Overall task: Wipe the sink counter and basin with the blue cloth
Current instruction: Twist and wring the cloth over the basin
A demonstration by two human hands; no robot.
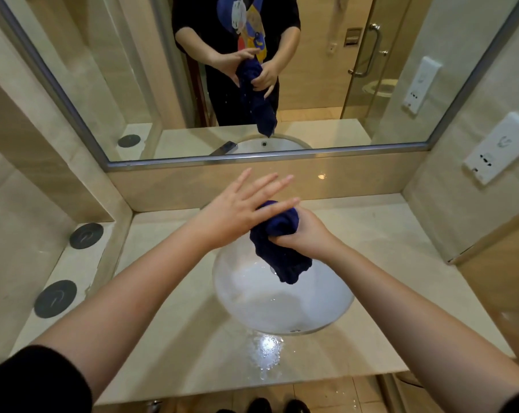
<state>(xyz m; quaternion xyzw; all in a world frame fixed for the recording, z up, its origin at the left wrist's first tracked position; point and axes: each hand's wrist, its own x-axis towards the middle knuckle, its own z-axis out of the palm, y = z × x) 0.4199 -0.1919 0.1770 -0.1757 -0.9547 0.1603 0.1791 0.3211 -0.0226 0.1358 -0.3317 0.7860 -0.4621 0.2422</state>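
My right hand [304,234] grips the bunched dark blue cloth [277,248] above the white round basin [252,305]. The cloth's lower end hangs down over the basin's far side. My left hand [237,211] lies over the top of the cloth with its fingers straight and spread, touching the upper bunch. The pale marble counter [169,332] surrounds the basin, and a wet patch with droplets [267,350] shines on it at the basin's near edge. The faucet is hidden behind my hands and shows only in the mirror.
A large mirror [312,84] runs along the back wall above a marble ledge. Two dark round discs [86,235] [55,298] sit on the raised shelf at the left. A white socket panel [498,147] is on the right wall. Shoe tips show below the counter's front edge.
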